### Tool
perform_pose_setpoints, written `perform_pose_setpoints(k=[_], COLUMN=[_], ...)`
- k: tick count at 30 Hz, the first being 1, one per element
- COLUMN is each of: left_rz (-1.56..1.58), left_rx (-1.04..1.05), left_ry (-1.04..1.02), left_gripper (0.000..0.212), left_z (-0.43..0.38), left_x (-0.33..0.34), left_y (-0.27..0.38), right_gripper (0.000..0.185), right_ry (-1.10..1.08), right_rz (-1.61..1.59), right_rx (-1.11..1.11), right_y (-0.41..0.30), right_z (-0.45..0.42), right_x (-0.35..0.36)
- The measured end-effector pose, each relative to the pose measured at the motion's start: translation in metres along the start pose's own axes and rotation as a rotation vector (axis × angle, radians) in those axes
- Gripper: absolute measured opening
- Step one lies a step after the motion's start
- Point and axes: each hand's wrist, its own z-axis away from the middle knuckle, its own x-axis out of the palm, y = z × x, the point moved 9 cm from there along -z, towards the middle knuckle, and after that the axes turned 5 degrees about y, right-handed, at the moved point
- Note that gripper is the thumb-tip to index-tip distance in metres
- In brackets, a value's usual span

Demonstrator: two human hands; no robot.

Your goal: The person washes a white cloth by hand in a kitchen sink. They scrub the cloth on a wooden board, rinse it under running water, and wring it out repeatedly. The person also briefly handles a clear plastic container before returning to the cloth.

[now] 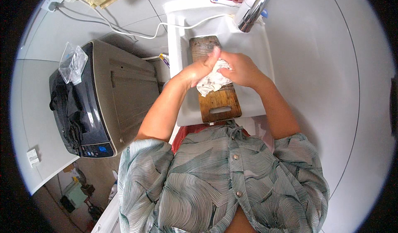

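Observation:
A bunched white cloth (pixel 213 81) with darker marks is gripped between my two hands. My left hand (pixel 201 67) presses on it from the left, thumb pointing up. From the right, my right hand (pixel 241 68) has its fingers curled around the cloth. Beneath them a wooden washboard (pixel 217 102) leans in the white sink (pixel 258 104), its ridged part toward the far end. The washboard's near end, with a slot handle, lies over the front rim. My hands and the cloth hide its middle.
A chrome faucet (pixel 258 7) reaches over the sink's back right, beside brushes (pixel 225 0) on the ledge. A white cord (pixel 149 36) crosses the back left rim. To the left stands a washing machine (pixel 130 87) bearing black clothing (pixel 67 108) and a clear plastic container (pixel 73 62).

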Motion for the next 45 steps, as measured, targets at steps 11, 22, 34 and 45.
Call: perform_pose_setpoints(k=[11,22,34,45], left_rz=[0.16,1.271,1.246,1.057], left_rx=[0.031,-0.073,-0.231,-0.129], left_ry=[0.07,0.097,0.111,0.28], left_gripper=[0.035,0.067,0.033,0.044], left_z=[0.008,-0.017,-0.02,-0.02], left_x=[-0.013,0.026,0.061,0.033], left_y=[-0.049,-0.057,-0.046,-0.036], right_gripper=[0.035,0.042,0.022,0.032], right_ry=[0.482,0.728,0.801,0.7], right_rz=[-1.217,-0.808,0.036,0.0], right_rx=[0.437,0.485,0.435,0.438], right_y=[0.031,0.085,0.064,0.045], right_z=[0.04,0.03,-0.019,-0.02], right_x=[-0.043,0.044,-0.015,0.017])
